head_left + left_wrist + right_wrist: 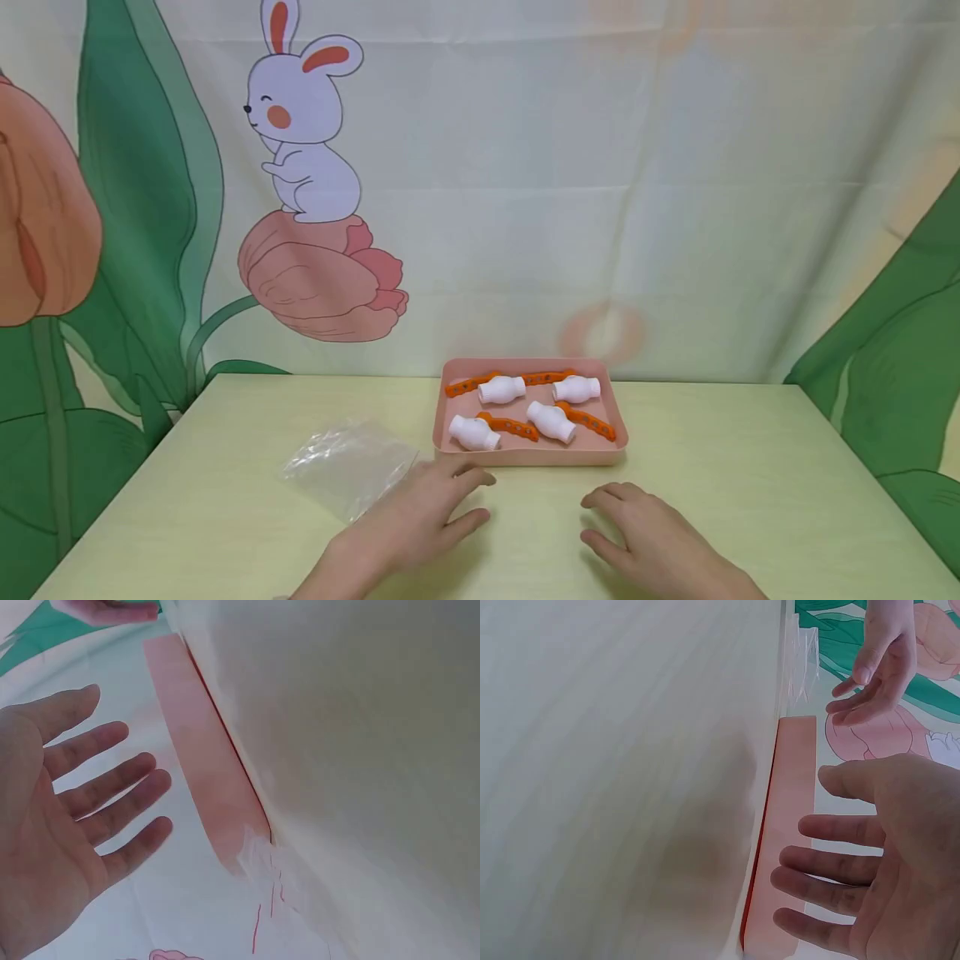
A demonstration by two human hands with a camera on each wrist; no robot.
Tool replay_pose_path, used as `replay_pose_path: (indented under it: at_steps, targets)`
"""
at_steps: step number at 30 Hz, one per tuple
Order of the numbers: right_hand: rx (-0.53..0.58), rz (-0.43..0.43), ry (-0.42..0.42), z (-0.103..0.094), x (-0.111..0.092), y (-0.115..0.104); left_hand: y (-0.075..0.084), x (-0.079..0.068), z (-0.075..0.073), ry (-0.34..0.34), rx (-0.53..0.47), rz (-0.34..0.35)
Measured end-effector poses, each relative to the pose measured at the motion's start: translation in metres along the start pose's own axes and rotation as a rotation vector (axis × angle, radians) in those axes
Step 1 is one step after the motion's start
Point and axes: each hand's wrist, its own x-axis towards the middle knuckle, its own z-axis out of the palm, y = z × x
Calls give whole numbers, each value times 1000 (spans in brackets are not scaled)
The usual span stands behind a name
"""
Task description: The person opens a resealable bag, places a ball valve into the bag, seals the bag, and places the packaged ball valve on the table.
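My left hand (pixel 416 515) hovers over the table, fingers relaxed and spread, in front of the tray's left corner. It overlaps the right edge of a clear plastic bag (pixel 348 462) in the head view. My right hand (pixel 651 533) is to the right, its fingers loosely bent and nothing in them. Both palms face each other across a gap. Beyond them sits a shallow pink tray (pixel 540 458). In it lie several white ball valves (pixel 502 389) with ribbed ends and orange lever handles (pixel 592 423), arranged in two rows.
The pale wooden table (pixel 750 467) ends at a hanging cloth (pixel 510 192) printed with a rabbit and tulips. The tray stands close to that cloth. In the left wrist view the bag (pixel 281 881) shows beside the tray's end.
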Motion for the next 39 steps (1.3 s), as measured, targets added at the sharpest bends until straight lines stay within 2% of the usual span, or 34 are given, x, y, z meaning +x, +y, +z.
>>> replay_pose_path:
  at_steps: [4,11,19,27,39]
  targets:
    - [3,4,-2,-1,-1,0,-6,0,-5,49,-2,4]
    - [13,22,-17,-4,-2,0,-16,-5,-15,74,-26,-85]
    - [8,5,1,-6,-3,1,-29,-8,-22,75,-31,-156]
    - [19,16,-13,-7,-4,2,-38,-13,-30,-17,-16,-300]
    - [33,40,-52,-6,-4,4,-50,-20,-37,-171,23,-430]
